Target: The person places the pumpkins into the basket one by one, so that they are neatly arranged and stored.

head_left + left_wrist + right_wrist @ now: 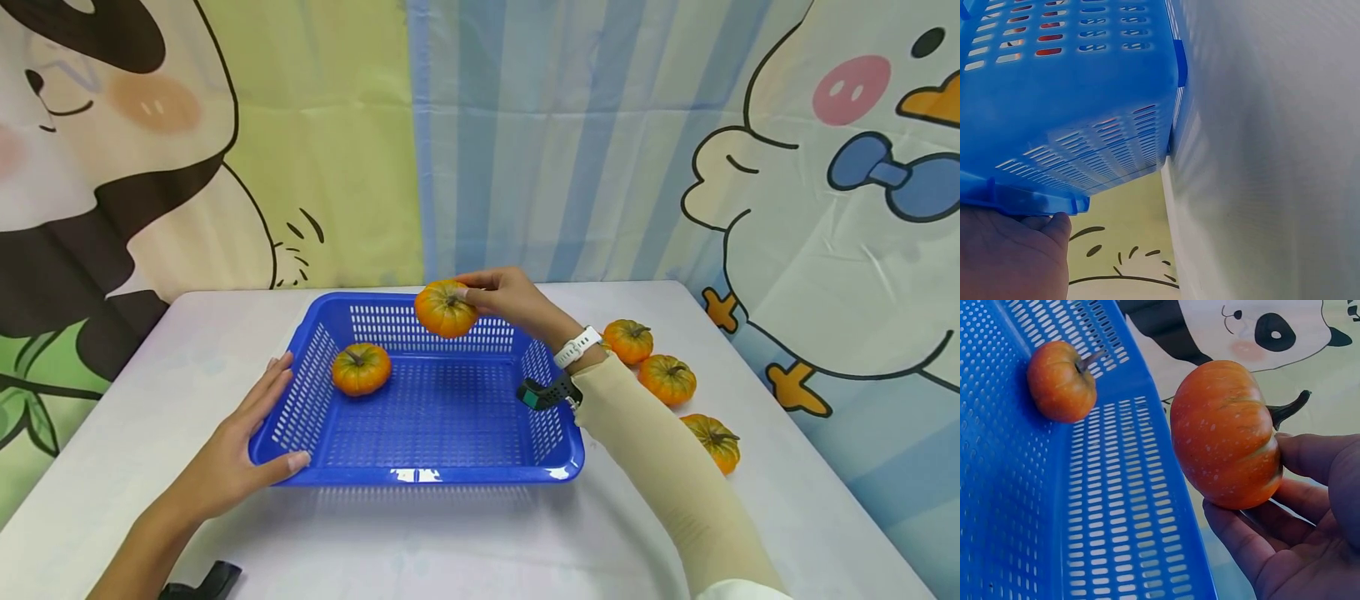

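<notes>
"What's the right hand (pixel 510 298) doing?"
"Pinching a pumpkin (pixel 441 312) over the blue basket (pixel 427 425). One pumpkin's (pixel 362 371) inside."
"Left hand (pixel 238 450)?"
"Straight fingers, thumb apart, touching the rim. Three pumpkins (pixel 667 380) sit past the right sleeve (pixel 667 475)."

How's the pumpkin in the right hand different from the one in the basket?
The held pumpkin is gripped by the right hand; the other pumpkin is untouched. The held pumpkin is up in the air; the other pumpkin rests inside the basket, toward its left side. Both are orange and ribbed, with a stem.
</notes>
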Demonstrator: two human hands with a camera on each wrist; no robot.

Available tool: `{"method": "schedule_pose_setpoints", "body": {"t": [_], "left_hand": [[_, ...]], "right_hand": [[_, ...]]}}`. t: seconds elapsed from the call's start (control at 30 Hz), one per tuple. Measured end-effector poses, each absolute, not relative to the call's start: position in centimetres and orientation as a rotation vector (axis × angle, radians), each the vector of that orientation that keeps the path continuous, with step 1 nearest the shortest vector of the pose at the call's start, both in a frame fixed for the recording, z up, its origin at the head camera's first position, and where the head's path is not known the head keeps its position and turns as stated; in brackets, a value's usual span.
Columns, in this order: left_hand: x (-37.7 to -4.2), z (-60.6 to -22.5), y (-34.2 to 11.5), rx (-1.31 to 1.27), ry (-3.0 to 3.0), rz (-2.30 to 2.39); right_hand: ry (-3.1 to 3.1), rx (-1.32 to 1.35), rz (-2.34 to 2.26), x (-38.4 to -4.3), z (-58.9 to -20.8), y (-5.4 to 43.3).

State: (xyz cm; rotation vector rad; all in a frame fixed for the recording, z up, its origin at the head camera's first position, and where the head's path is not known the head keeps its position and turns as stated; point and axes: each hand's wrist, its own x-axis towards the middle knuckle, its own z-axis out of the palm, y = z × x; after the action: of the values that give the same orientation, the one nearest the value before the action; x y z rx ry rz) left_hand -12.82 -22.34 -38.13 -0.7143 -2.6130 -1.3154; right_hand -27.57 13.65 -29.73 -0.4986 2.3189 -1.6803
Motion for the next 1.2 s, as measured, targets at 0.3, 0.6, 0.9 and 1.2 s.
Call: {"method": "schedule_pose_setpoints", "body": {"t": [0.3, 0.6, 0.9, 1.2], "left_hand": [[-13.0, -38.4, -22.5, -0.743, -2.577, -1.313], [-13.0, -38.5, -22.5, -0.722, -2.596, -1.321], [-12.9, -38.5, -22.5, -0.729, -2.577, -1.314], [-13.1, -38.5, -22.5, -0.734, -2.574, -1.318]], "right_hand": [[2.323, -0.502, -1.565, -28.4, -30.5, 11.9], [2.307, -0.524, -1.547, -29.0, -30.9, 10.5], [2.296, -0.579, -1.47, -29.2, -31.4, 9.9], [2.428, -0.689, -1.236, -29.6, -32.5, 10.0]]}}
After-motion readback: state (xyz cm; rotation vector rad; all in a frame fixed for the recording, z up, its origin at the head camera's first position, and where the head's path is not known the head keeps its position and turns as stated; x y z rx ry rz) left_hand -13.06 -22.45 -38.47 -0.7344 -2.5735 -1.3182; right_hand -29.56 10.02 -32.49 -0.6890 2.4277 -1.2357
